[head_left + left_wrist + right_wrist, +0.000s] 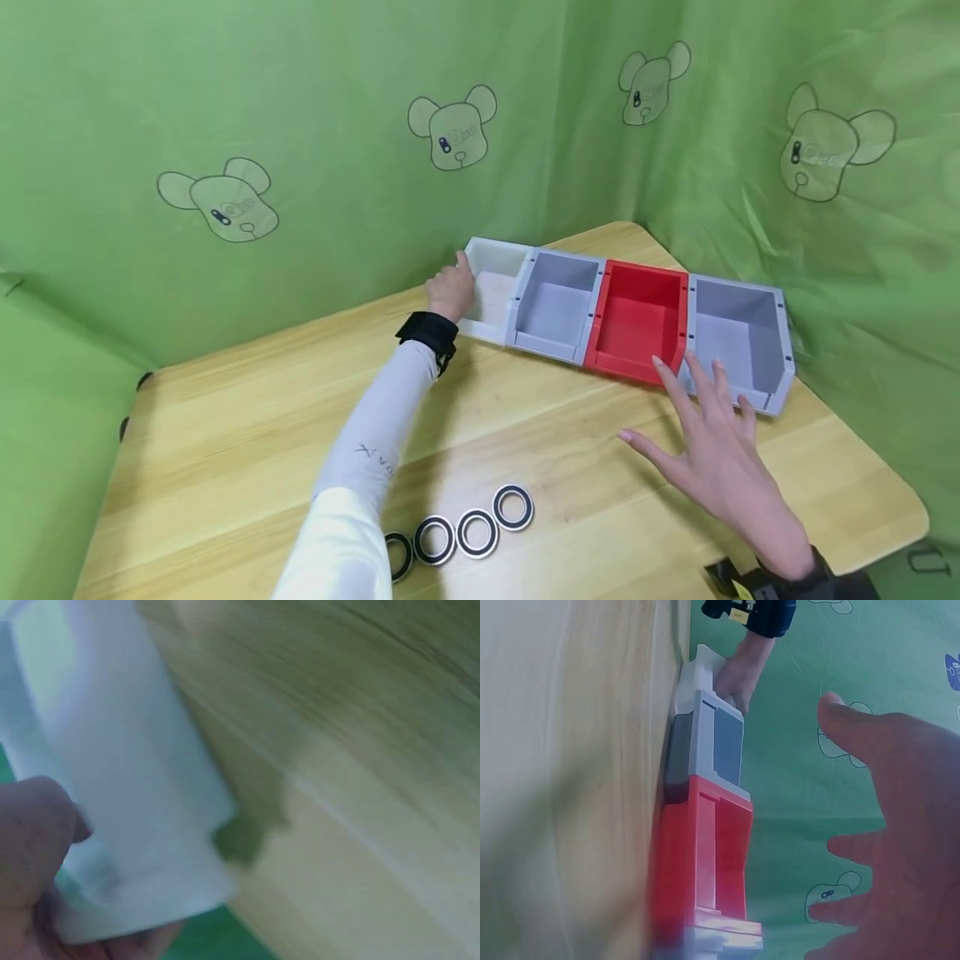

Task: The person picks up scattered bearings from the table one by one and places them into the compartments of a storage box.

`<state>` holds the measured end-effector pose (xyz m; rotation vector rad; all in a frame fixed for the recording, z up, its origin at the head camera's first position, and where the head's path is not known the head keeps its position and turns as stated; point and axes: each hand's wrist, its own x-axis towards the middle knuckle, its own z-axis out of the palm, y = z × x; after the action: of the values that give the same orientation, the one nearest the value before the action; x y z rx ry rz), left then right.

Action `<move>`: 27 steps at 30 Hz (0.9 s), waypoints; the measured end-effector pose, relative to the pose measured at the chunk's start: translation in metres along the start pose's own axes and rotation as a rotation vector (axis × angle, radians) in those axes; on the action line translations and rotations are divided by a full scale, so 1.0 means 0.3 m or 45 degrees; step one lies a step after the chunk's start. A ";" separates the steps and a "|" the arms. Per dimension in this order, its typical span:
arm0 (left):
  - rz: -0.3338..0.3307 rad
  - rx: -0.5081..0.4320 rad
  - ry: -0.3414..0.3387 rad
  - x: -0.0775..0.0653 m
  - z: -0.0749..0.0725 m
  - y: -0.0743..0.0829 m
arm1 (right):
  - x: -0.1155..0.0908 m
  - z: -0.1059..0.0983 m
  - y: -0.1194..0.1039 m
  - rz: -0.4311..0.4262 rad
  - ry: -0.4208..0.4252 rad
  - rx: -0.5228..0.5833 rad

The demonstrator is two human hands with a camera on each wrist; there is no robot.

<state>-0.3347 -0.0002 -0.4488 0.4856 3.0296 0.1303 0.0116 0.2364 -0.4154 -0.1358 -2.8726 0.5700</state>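
Note:
My left hand point(452, 290) grips the left wall of a white open-top bin point(492, 287), the leftmost in a row of bins. In the left wrist view its thumb point(34, 825) lies over the wall, and fingers show beneath it. Beside the white bin stand a grey bin point(557, 308), a red bin point(637, 329) and another grey bin point(731, 346) at the right end. My right hand point(712, 450) hangs in front of the red and right grey bins with fingers spread, holding nothing. In the right wrist view that hand point(907, 840) is apart from the row.
Several black-and-silver ring bearings point(477, 533) lie in a slanting line on the wooden table point(247, 433) near its front, one partly hidden by my left sleeve point(367, 467). A green curtain point(337, 167) with mouse-head drawings hangs behind and around the table.

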 end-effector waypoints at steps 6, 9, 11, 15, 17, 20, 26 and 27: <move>-0.007 -0.055 0.061 0.007 -0.022 -0.066 | 0.037 -0.021 -0.025 -0.023 -0.006 -0.003; -0.061 -0.096 0.054 -0.031 -0.053 -0.159 | 0.116 -0.038 -0.027 -0.049 -0.038 0.025; -0.092 -0.117 0.066 -0.061 -0.072 -0.225 | 0.180 -0.051 -0.018 -0.056 -0.035 0.056; -0.149 -0.125 0.106 -0.137 -0.109 -0.350 | 0.330 -0.073 0.035 -0.018 0.003 0.100; -0.181 -0.133 0.114 -0.183 -0.125 -0.402 | 0.407 -0.073 0.073 0.018 0.036 0.103; -0.227 -0.126 0.110 -0.250 -0.141 -0.460 | 0.514 -0.047 0.133 0.081 -0.012 0.094; -0.315 -0.156 0.087 -0.352 -0.141 -0.513 | 0.642 0.034 0.192 0.106 -0.324 0.042; -0.324 -0.170 0.085 -0.363 -0.140 -0.515 | 0.652 0.043 0.194 0.101 -0.345 0.026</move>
<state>-0.2826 -0.1838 -0.4155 0.0855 3.0865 0.3365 -0.1788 0.3107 -0.4131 -0.1829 -3.1338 0.6804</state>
